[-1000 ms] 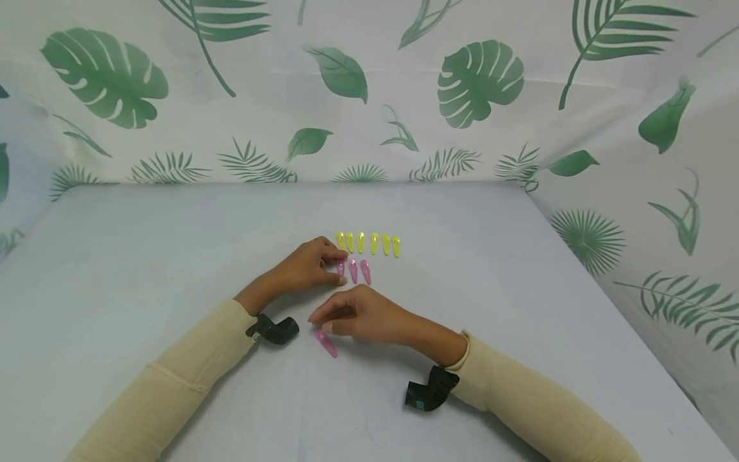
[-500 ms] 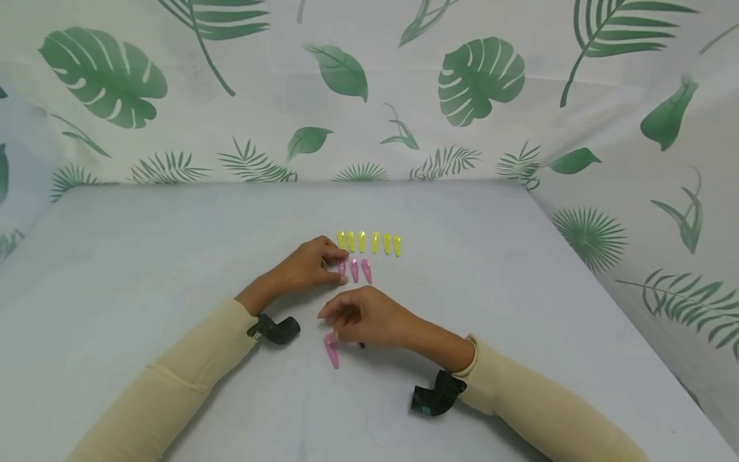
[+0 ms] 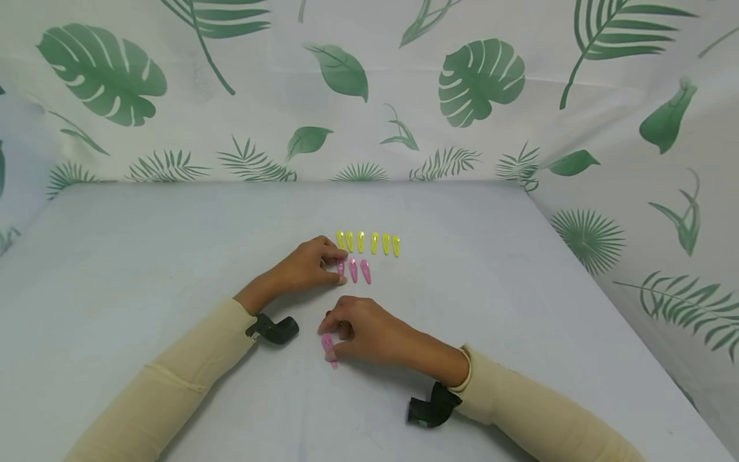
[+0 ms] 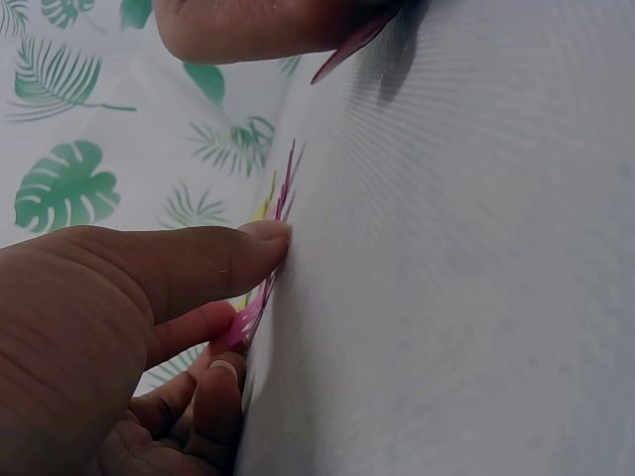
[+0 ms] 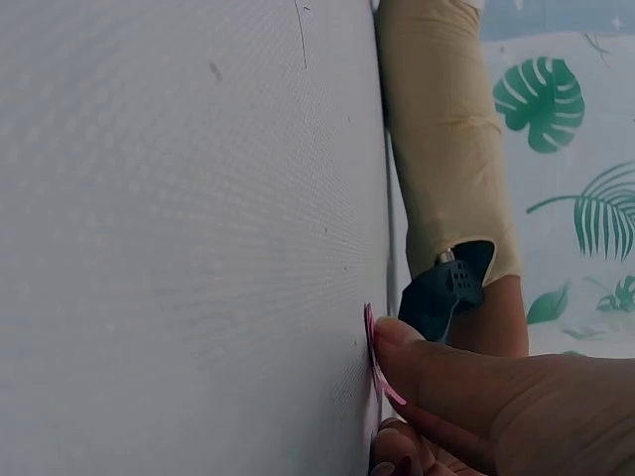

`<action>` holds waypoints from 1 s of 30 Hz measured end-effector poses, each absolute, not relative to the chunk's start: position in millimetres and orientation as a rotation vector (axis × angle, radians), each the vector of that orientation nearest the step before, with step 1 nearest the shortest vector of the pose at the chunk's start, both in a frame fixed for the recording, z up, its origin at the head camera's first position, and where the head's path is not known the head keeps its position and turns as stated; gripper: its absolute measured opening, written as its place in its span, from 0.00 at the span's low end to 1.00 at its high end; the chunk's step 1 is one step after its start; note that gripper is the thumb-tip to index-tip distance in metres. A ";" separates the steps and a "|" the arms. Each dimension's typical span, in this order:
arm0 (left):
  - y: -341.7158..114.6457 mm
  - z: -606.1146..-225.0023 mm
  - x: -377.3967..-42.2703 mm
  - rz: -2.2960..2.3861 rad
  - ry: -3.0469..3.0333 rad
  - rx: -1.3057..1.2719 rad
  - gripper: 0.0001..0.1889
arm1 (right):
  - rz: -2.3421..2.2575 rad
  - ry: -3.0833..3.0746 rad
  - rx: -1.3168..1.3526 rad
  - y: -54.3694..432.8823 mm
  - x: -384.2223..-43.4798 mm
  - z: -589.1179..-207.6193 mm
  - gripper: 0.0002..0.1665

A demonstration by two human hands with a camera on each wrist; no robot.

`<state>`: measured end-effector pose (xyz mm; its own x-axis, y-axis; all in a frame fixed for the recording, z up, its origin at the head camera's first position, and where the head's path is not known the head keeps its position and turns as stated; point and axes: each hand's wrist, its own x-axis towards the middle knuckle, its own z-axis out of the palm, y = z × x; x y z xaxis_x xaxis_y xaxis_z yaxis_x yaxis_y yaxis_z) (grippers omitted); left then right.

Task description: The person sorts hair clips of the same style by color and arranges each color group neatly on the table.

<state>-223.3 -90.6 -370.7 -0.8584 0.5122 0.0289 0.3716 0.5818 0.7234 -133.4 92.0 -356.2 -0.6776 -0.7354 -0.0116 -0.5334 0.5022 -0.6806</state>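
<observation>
Snap hair clips lie on the white table. My left hand (image 3: 303, 264) holds the leftmost pink hair clip (image 3: 340, 268) of a short row by its two ends, thumb at the near end and index finger at the far one. Two more pink clips (image 3: 359, 271) lie just right of it. Nearer the front, my right hand (image 3: 369, 330) has its thumb on a separate pink hair clip (image 3: 328, 343), the index finger by its far end. In the right wrist view that clip (image 5: 371, 337) stands close to the table under the thumb. A dark red bit (image 5: 403, 466) shows among the lower fingers.
Several yellow hair clips (image 3: 374, 243) form a row behind the pink ones. Black wrist cameras (image 3: 277, 329) sit below both sleeves. A white cloth with green leaf prints (image 3: 335, 70) stands behind the table (image 3: 173, 224) and along its right side.
The pink clip by the right hand has turned more upright, its tip now toward the front. The right thumb has moved down onto its body. The left hand stays still.
</observation>
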 end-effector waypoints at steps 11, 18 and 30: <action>-90.6 -372.7 -224.8 1.131 2.634 0.745 0.26 | -1.119 2.356 -1.001 94.6 -138.0 -358.7 0.08; -90.5 -372.8 -225.9 1.130 2.628 0.753 0.27 | -1.177 2.336 -1.030 98.6 -142.9 -358.7 0.08; -89.5 -374.1 -225.9 1.103 2.652 0.776 0.25 | -1.397 2.193 -0.932 104.6 -152.3 -354.1 0.11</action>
<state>-225.9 -89.5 -374.1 -0.8513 0.5227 0.0447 0.4002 0.5919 0.6996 -152.3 104.6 -354.1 -0.7093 -0.7041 0.0348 -0.3290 0.2870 -0.8997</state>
